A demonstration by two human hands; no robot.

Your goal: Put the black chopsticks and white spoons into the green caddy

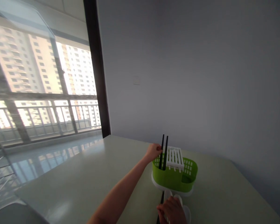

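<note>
A green utensil basket point(168, 179) on a white base stands on the table, with a white slotted rack point(175, 158) across its top. Two black chopsticks point(165, 152) rise from its left compartment, slightly tilted. My left hand point(154, 151) is at the basket's left rim, its fingers closed on the left one of these chopsticks. Closer to me, my right hand point(171, 210) is curled with its fingertips at another black chopstick point(162, 196) low over the table; the hand hides part of it. Several white spoons point(187, 214) lie around and partly under my right hand.
The pale table point(88, 186) reaches back to a grey wall point(189, 77) with a switch plate point(136, 81). At left are a large window with railing point(60, 115), a metal rack point(1, 174) and a grey chair back point(16, 214).
</note>
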